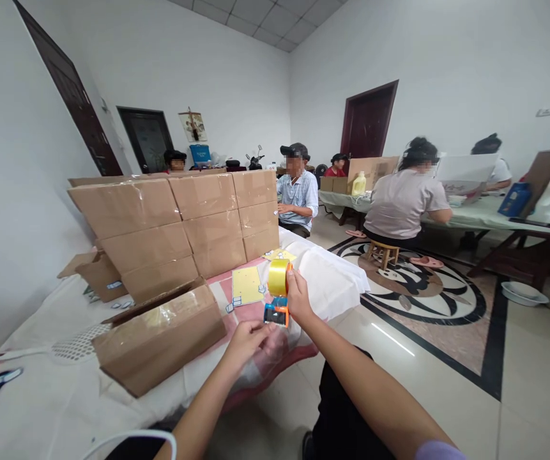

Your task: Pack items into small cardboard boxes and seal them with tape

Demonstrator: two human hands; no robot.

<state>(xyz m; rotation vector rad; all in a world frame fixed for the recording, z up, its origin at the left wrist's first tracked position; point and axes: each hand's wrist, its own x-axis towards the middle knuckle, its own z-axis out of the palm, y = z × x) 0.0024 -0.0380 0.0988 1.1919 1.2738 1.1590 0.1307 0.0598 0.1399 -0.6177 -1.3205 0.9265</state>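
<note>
My right hand [298, 295] is closed on an orange tape dispenser [283, 315] fitted with a roll of yellowish clear tape [278, 277]. The dispenser is held up above the near edge of the table, its dark cutting end pointing left and down. Just below that end is my left hand [248, 345], thumb and fingers pinched together and partly blurred. Whatever is in the pinch is too small to make out. To the left, a long cardboard box [160, 342] lies on the white-covered table [87, 409].
Cardboard boxes [207, 223] form a stacked wall across the table. A yellow sheet [248, 285] lies before them; a white fly swatter [71, 345] is at left. Across the table sits a person [298, 191]. More people sit at another table [471, 217] on the right.
</note>
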